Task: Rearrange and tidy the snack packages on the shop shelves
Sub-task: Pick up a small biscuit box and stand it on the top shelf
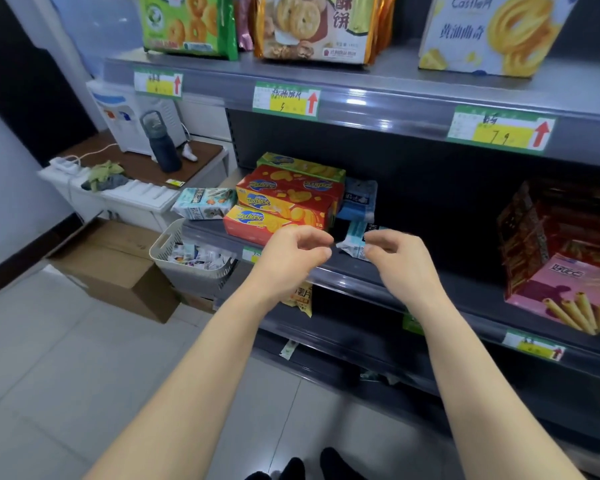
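On the middle shelf [326, 268], orange and red Zacheese biscuit boxes [284, 206] lie stacked, with a green box [302, 164] behind them. A pale koala-print packet [205, 202] lies at the shelf's left end, and blue packets [357, 199] sit to the right of the boxes. At the shelf's front edge lies a light blue packet [352, 242]. My right hand [399, 261] pinches its right end with thumb and fingertips. My left hand [291, 254] hovers just left of it, in front of the orange box, fingers loosely curled and holding nothing.
A pink wafer-roll box [575, 292] and dark red packs [527, 230] stand at the shelf's right. Cookie bags [312, 26] line the upper shelf. To the left on the floor are a grey basket of sachets [187, 258] and cardboard boxes [118, 265]; a water dispenser [132, 112] stands on a cabinet.
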